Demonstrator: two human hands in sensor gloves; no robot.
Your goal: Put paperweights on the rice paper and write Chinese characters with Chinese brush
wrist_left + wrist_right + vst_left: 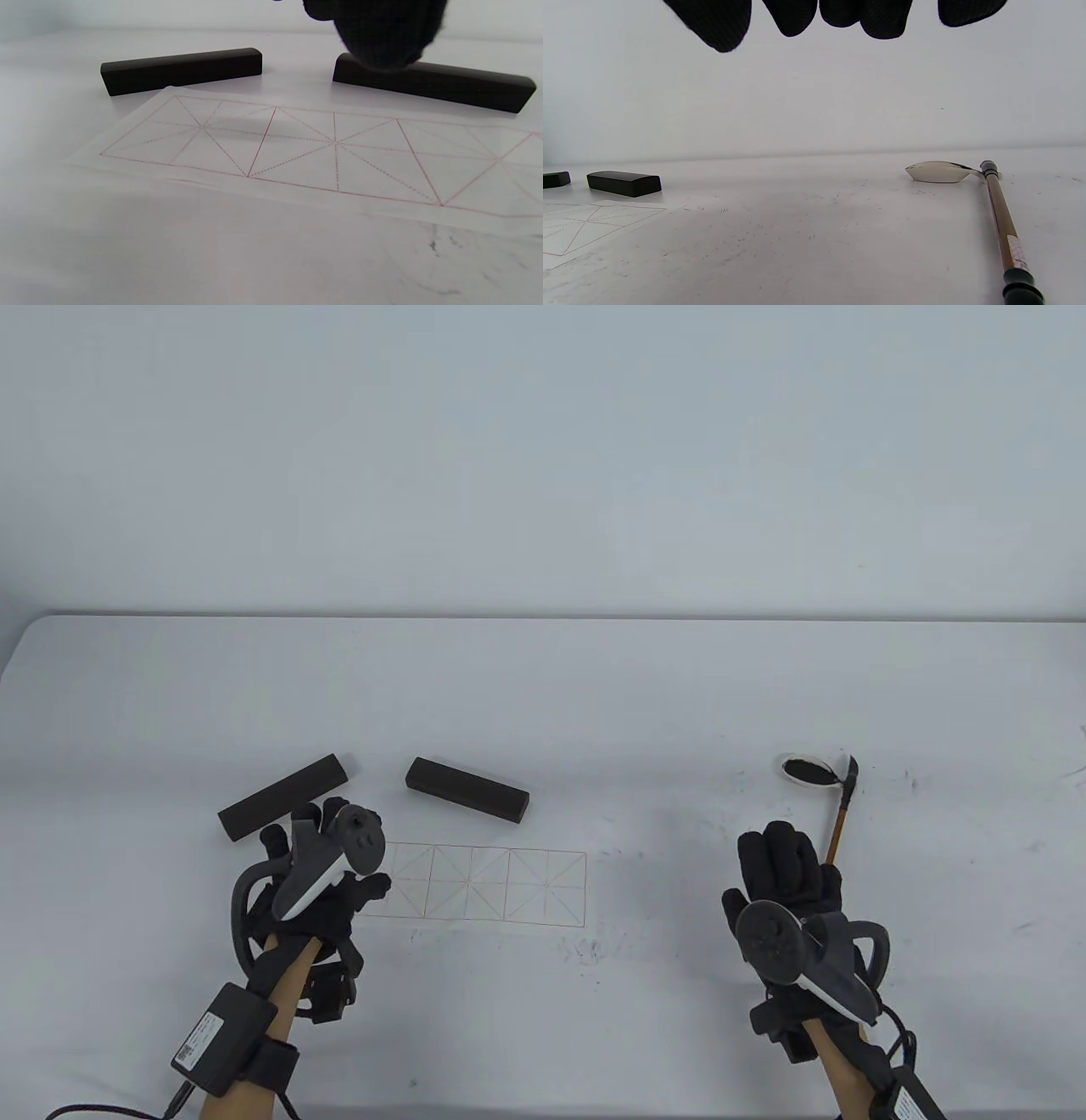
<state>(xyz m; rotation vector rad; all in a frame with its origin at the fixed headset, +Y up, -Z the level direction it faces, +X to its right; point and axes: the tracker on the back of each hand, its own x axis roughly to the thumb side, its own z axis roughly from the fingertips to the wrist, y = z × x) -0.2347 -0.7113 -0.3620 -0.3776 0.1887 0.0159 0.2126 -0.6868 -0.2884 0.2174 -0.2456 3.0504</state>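
White table [543, 687]: brush [840, 823] lies just beyond right fingers [785, 848].

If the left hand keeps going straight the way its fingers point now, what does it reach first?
Most likely the left paperweight: the left hand points up-table, fingertips just short of that bar. In the left wrist view a fingertip overlaps the other paperweight, so depth is unclear. Neither bar is on the rice paper yet.

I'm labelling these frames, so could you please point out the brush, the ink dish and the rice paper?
brush [1003, 224], right wrist view, middle of its brown handle.
ink dish [804, 770], table view, the dark ink inside its white rim.
rice paper [297, 148], left wrist view, a grid cell near the sheet's middle.
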